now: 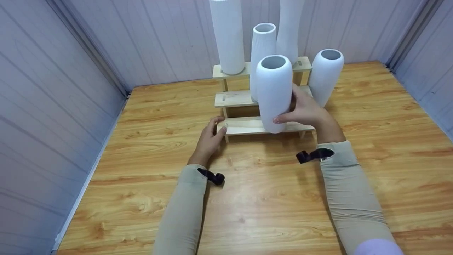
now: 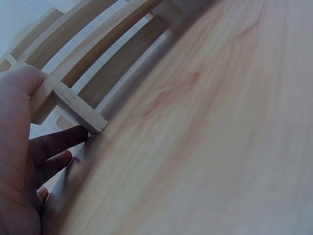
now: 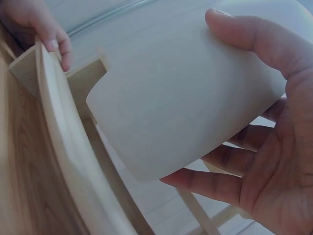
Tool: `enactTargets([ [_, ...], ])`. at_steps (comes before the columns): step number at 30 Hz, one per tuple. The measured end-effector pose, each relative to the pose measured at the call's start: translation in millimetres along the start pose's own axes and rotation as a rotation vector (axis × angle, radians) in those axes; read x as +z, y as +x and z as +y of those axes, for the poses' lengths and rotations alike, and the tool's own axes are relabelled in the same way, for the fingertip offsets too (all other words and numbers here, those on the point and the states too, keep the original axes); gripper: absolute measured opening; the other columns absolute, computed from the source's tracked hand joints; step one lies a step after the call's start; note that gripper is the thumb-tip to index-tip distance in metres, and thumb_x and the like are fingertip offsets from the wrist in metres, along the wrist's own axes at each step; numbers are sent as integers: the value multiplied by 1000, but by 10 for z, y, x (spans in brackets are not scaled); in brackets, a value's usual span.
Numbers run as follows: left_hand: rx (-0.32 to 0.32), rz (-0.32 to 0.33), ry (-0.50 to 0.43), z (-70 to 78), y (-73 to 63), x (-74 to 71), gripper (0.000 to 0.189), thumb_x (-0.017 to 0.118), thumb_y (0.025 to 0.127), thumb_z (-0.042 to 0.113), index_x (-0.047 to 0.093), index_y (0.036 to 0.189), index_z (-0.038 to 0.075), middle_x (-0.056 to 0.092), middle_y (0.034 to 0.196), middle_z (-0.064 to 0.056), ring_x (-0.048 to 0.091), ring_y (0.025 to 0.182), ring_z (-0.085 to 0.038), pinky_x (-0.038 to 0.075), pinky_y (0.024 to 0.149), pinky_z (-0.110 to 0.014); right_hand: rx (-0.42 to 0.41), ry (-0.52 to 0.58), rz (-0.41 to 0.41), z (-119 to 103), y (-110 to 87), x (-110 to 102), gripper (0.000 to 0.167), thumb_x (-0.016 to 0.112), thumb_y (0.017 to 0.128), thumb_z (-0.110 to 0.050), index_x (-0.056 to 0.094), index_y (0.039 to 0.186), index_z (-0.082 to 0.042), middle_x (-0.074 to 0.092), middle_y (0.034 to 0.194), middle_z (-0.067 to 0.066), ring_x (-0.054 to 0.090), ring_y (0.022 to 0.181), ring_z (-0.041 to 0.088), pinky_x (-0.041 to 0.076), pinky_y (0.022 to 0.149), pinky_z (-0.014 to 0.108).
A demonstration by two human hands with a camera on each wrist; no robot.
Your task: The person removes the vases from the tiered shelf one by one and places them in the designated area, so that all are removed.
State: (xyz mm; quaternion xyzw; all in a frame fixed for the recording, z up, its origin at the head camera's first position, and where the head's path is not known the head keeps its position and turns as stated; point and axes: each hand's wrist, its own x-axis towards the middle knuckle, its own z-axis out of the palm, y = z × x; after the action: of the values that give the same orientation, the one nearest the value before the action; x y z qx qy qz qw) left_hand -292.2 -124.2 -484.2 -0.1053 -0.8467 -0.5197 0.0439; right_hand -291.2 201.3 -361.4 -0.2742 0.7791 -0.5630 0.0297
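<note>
My right hand (image 1: 307, 108) grips a smooth white vase (image 1: 274, 88), thumb on its near side and fingers round the far side. The vase is upright, its base just over the lowest step of a three-tier wooden stand (image 1: 244, 124). In the right wrist view the underside of the vase (image 3: 171, 93) shows apart from the step's front board. At the stand's left end, my left hand (image 1: 210, 139) holds the lowest step. Its thumb lies on the board and its fingers reach the short leg (image 2: 80, 108) below.
On the top step stand a tall ribbed vase (image 1: 228, 39) and a tall curved vase (image 1: 289, 32). A narrower ribbed vase (image 1: 263, 42) is on the middle step. Another white vase (image 1: 327, 74) stands at the stand's right. Panelled walls (image 1: 166, 39) border the wooden table (image 1: 148, 148).
</note>
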Motion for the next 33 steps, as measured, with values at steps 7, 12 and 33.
enactTargets([
  [7,-31,10,20,2,-7,3,35,57,102,28,55,136,22,54,145,-4,47,133,-22,32,114,-44,62,-15,75,-41,-76,-124,91,93,67,-5,46,144,-17,58,139,8,56,127,29,43,105,56],
  [12,-18,-1,3,-3,-12,1,35,57,103,28,55,137,21,52,148,-6,44,138,-22,31,115,-44,100,33,105,-73,-133,-203,95,92,68,-3,42,147,-20,54,143,6,52,130,29,41,107,58],
  [33,-9,2,-11,-1,-7,8,34,58,103,26,56,135,18,52,147,-9,44,137,-20,32,115,-41,134,8,135,-103,-204,-369,94,92,69,-3,43,146,-22,54,143,5,51,131,28,40,107,60],
])
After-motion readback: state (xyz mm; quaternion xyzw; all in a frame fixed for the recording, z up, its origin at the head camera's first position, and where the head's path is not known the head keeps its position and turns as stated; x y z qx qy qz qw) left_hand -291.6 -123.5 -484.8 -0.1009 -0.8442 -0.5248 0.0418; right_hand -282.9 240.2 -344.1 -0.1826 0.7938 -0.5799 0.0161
